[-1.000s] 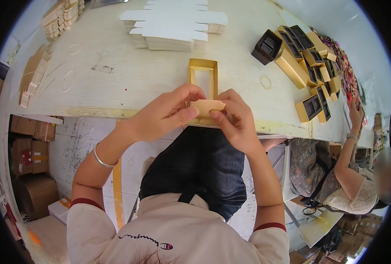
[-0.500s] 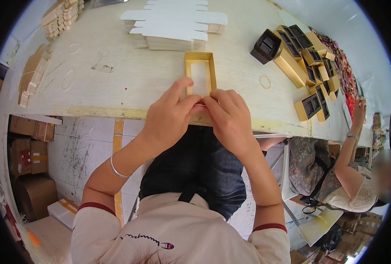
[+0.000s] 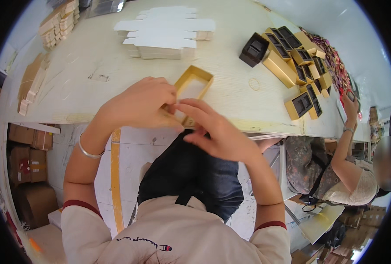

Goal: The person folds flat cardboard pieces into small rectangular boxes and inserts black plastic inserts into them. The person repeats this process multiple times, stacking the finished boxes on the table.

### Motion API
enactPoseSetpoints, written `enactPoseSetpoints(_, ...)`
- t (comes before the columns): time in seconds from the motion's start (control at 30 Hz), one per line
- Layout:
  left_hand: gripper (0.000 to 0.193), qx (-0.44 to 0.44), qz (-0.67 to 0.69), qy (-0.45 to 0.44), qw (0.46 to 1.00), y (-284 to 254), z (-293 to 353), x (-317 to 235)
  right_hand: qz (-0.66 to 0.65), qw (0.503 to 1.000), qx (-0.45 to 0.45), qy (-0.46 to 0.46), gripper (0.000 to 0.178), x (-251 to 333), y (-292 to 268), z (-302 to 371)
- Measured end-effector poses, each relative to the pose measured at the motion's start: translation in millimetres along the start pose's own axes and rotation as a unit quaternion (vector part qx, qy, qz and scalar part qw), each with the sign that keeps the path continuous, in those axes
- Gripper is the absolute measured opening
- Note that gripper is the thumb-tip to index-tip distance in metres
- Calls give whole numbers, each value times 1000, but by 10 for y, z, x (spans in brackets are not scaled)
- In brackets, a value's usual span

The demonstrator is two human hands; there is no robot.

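A gold open-topped cardboard box [image 3: 207,82] sits slanted near the table's front edge, its inside pale. My left hand [image 3: 138,103] is closed over the box's left side and near corner, its fingertips partly hidden behind the knuckles. At the near end, my right hand [image 3: 215,130] reaches in with the forefinger touching the box wall. Its thumb and other fingers stand apart below, just past the table edge. A stack of flat white die-cut box blanks [image 3: 160,37] lies beyond the box.
Gold boxes with black inserts [image 3: 301,103] cluster at the right, beside several black insert trays [image 3: 253,49]. Folded card stacks [image 3: 31,83] stand at the left. A rubber band [image 3: 253,84] lies on the table [image 3: 222,53]. A co-worker's hand [image 3: 349,105] is at far right; brown cartons [image 3: 30,163] fill a shelf below.
The box has turned from straight to slanted. My left hand has shifted left and over its side; my right hand has opened away from the pinch at the near end.
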State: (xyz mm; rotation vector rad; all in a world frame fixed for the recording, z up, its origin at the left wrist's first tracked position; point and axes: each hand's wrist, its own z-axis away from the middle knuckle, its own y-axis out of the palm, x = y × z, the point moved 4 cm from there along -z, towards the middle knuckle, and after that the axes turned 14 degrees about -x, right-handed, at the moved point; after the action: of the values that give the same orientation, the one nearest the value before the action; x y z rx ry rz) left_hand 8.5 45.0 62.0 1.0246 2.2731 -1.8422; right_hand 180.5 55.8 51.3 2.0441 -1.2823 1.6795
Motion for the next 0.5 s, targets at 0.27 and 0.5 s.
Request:
enactPoseSetpoints(0.27, 24, -57, -43, 43, 997, 46, 91, -96, 464, 798, -349, -164, 23, -526, -1418, -423)
enactPoseSetpoints(0.5, 59, -166, 27, -32, 985, 116, 196, 115, 552, 805, -211, -53, 7, -899, -1658, -785)
